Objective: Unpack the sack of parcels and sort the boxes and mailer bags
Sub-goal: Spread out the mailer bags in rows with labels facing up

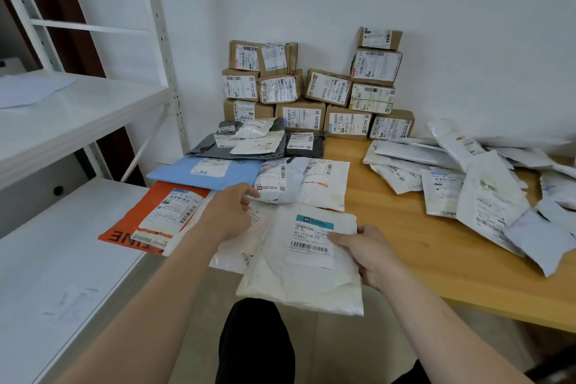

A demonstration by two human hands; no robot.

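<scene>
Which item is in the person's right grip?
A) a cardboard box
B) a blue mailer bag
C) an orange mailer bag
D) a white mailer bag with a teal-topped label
D: the right grip pinches the right edge of the white mailer bag, with its thumb on the teal-topped label.

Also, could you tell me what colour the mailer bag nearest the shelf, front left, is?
That mailer bag is orange with black lettering, clearest in the head view.
</scene>
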